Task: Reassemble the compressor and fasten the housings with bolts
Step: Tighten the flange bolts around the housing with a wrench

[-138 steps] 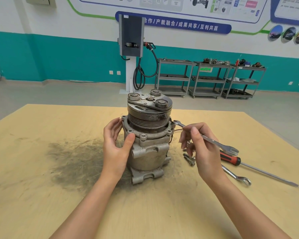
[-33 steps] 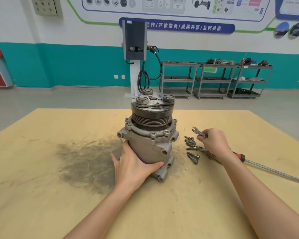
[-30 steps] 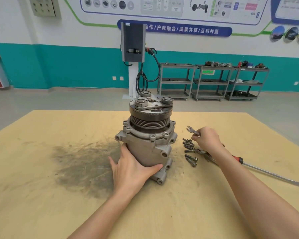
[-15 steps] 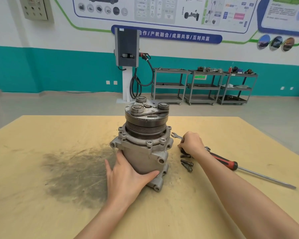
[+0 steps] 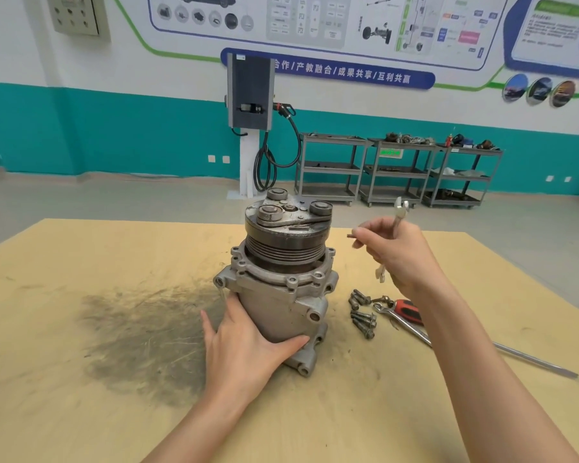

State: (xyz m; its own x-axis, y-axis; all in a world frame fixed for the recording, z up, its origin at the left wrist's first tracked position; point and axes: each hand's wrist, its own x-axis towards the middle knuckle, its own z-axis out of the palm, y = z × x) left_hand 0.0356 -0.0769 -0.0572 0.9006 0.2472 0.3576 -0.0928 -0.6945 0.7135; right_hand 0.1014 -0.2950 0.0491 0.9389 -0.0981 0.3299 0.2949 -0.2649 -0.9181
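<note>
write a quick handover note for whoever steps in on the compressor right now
Left hand braces the compressor, which stands upright on the table.
Right hand, raised beside the pulley, holds a wrench and pinches a bolt at its fingertips.
Spare bolts lie right of the compressor, by a second wrench and screwdriver.
Left: fit and tighten the flange bolts.

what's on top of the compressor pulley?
On the compressor pulley sits a metal plate with three round bosses and a small centre fastener. Whatever lies beneath the plate is covered.
</note>
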